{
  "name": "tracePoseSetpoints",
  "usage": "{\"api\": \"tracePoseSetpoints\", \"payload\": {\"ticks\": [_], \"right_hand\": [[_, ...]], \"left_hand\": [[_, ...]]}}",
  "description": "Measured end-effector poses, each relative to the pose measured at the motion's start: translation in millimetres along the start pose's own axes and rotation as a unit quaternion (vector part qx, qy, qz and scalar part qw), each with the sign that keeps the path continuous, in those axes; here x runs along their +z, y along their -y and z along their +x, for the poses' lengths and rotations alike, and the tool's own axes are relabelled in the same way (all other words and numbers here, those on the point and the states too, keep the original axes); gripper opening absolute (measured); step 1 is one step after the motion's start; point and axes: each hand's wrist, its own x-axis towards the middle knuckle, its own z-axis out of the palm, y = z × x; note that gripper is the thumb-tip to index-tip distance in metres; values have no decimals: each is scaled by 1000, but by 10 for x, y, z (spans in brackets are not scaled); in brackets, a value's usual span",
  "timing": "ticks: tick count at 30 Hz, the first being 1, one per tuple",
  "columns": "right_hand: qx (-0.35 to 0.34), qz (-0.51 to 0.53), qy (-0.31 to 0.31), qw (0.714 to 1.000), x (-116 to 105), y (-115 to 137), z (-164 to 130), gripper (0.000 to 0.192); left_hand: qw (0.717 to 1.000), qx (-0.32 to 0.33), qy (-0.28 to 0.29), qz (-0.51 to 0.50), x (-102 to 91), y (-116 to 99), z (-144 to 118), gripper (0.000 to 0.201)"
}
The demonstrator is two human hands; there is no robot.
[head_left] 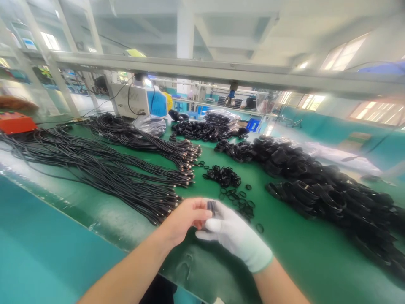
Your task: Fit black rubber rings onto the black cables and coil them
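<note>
Over the front of the green table [303, 257], my two hands meet at a small ribbed black bundle [211, 206], several dark strands or bands side by side. Whether they are cable loops or stacked rings I cannot tell. My bare left hand [186, 219] pinches it from the left with thumb and fingers. From the right, my right hand [232, 232], in a white glove, closes on it too, its thumb below the bundle. Fingers hide most of it. Just beyond my hands lie loose black rings [234, 195] and a small heap of rings [223, 175].
Long black cables [120, 169] with metal ends cover the left. Large heaps of black coils [303, 185] fill the right, with more black coils [202, 128] behind. A white-and-blue machine [139, 99] and an orange box [17, 122] stand beyond. A metal rail [202, 67] crosses above.
</note>
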Motion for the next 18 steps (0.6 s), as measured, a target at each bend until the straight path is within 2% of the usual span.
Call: {"api": "tracePoseSetpoints", "payload": {"ticks": [6, 11, 15, 18], "right_hand": [[15, 9, -15, 1000, -1, -34, 4, 52], [26, 32, 14, 999, 25, -15, 9, 47], [39, 30, 16, 999, -11, -28, 11, 45], [37, 55, 23, 998, -61, -79, 28, 45]], "left_hand": [[998, 11, -40, 40, 6, -13, -22, 11], [999, -1, -33, -41, -12, 52, -14, 13], [999, 12, -44, -18, -20, 120, 12, 12], [999, 8, -31, -6, -35, 112, 13, 12]]}}
